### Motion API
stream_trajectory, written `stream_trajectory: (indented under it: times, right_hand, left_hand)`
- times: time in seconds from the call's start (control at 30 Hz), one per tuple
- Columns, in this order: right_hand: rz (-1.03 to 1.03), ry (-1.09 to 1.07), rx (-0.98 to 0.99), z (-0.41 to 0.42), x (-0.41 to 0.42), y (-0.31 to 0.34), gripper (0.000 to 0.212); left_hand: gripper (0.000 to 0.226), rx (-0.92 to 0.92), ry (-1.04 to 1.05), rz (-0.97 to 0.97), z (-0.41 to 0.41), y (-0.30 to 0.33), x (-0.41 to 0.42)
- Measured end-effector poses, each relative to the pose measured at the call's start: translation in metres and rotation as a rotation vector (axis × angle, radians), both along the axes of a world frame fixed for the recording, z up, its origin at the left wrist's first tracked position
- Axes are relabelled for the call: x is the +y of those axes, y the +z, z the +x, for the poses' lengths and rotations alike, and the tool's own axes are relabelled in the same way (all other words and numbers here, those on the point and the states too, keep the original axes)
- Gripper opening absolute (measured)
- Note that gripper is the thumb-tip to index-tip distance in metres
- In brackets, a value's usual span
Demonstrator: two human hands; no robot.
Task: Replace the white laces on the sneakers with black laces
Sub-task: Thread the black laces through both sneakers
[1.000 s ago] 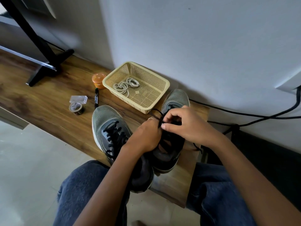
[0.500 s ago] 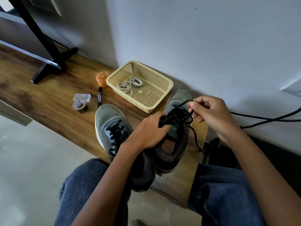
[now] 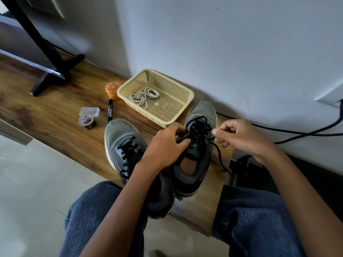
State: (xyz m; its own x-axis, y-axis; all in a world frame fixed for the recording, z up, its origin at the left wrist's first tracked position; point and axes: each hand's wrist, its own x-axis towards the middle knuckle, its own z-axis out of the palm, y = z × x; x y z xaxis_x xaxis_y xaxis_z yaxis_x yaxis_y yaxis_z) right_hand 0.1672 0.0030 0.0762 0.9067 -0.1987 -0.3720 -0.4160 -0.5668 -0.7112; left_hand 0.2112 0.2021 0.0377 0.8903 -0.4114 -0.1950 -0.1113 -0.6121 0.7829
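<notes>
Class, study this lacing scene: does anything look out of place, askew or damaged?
Nothing looks damaged or spilled. One loose end of the black lace trails off the right sneaker across the wooden bench, simply not yet threaded. The removed white laces lie coiled in the basket.

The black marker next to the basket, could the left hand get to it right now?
Probably yes, but not freely: the marker lies in the open beyond the left sneaker, yet the left hand holds the right sneaker's tongue and must release it first.
</notes>
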Motion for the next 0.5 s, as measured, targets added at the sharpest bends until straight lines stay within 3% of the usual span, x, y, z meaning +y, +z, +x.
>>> stream_trajectory:
  times: [0.13,0.3,0.5]
  right_hand:
    - [-0.026,0.137,0.086,-0.004,0.001,0.004,0.027]
    - [0.060,0.152,0.118,-0.004,0.001,0.007,0.011]
    - [0.281,0.031,0.145,-0.002,0.001,0.006,0.012]
  left_hand:
    - [0.029,-0.040,-0.001,0.017,-0.001,-0.001,0.000]
    - [0.040,-0.054,-0.084,0.073,-0.001,0.000,0.001]
    - [0.017,-0.135,-0.054,0.184,-0.009,-0.002,-0.010]
